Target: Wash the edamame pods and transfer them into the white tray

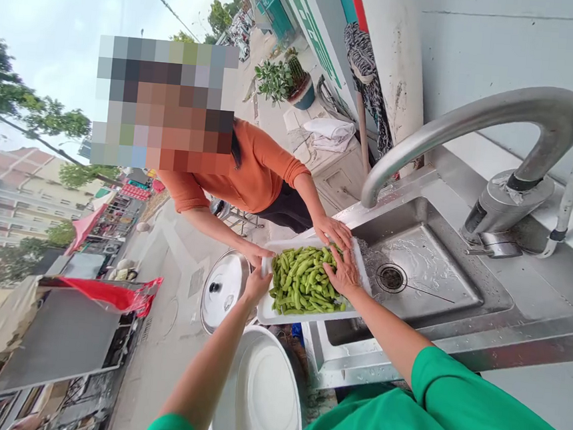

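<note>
A white plastic tub [360, 265] full of green edamame pods [301, 280] is tilted over the edge of the steel sink. My left hand [258, 286] grips the tub's left rim, right beside a co-worker's hand [253, 253]. On the other side my right hand [344, 273] lies with fingers spread over the pods and the tub's sink-side edge. The co-worker's other hand [334, 231] rests at that same edge, touching or very near my fingertips. Water runs from this side into the sink basin [432, 268].
A curved faucet [475, 118] arches over the sink. Below the tub stand a large white basin [230, 397] and a round metal lid [219, 296] with a black knob. Across from me is a person in an orange top [255, 165]. A mop [363, 54] leans by the wall.
</note>
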Tool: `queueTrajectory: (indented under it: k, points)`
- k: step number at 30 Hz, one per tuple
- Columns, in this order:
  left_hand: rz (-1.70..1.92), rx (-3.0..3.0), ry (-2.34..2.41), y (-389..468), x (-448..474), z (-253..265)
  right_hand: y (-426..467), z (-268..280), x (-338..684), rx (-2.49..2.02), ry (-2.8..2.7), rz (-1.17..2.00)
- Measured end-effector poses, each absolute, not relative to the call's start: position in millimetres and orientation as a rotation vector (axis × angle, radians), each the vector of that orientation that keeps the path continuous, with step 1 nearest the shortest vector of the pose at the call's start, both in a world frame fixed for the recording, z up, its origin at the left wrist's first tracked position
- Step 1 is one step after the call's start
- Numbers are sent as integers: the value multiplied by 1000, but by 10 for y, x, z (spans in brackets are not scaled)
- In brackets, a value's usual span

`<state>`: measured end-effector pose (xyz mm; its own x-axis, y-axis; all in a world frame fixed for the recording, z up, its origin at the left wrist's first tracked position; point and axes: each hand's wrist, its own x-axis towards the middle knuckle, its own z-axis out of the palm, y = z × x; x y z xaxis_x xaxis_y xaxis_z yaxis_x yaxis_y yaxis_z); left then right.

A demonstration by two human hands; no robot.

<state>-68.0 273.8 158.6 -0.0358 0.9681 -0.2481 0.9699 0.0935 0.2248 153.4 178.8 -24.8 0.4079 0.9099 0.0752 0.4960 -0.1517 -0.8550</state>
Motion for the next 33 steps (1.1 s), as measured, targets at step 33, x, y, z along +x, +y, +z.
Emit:
queueTrajectory:
  k: [33]
  points:
    - [-221, 1700, 2233, 2538, -176, 1876, 1871, -636, 1482, -1592, -1149, 492]
